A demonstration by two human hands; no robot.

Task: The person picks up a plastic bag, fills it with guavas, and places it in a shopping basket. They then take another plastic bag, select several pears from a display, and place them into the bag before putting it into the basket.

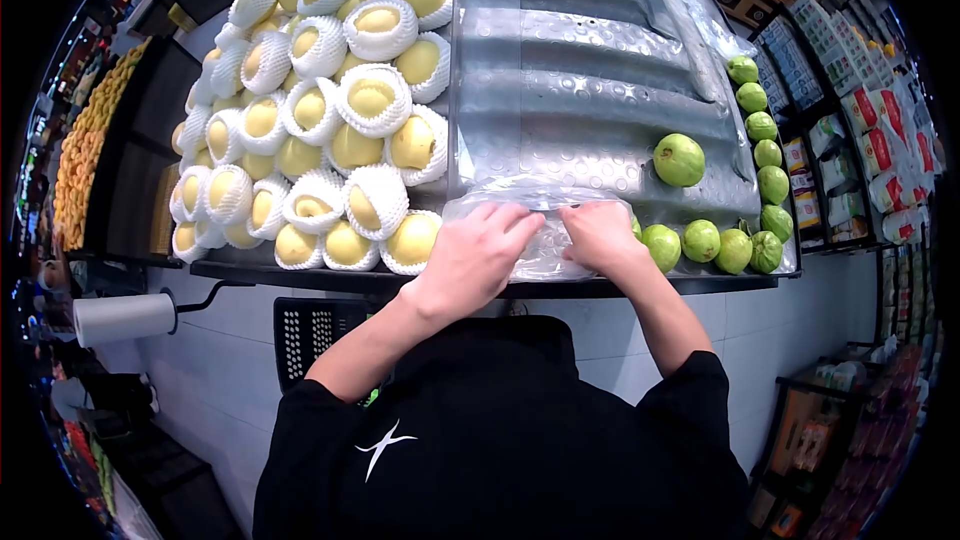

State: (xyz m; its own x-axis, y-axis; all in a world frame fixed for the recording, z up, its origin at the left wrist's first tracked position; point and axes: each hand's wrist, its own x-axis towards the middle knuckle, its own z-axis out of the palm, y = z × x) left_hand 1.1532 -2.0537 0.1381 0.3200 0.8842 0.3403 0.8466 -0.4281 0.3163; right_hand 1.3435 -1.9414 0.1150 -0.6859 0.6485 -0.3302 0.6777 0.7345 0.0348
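At the front edge of the display, my left hand (474, 258) pinches one side of a clear plastic bag (550, 258). My right hand (603, 236) has its fingers closed on the bag's other side, and the film bunches between the two. To the right of that hand runs a row of green guavas (701, 240) along the front edge, turning up the right side. One lone guava (679, 160) rests farther in on the grey ridged liner (590, 100). Pale yellow pears in white foam nets (376, 202) are piled beside my left hand.
A roll of plastic bags (124, 320) sticks out on a bracket at the left front. Below the display stands a black crate (300, 335) on the tiled floor. Packed shelves (840, 160) rise on the right, and a heap of orange fruit (95, 145) lies far left.
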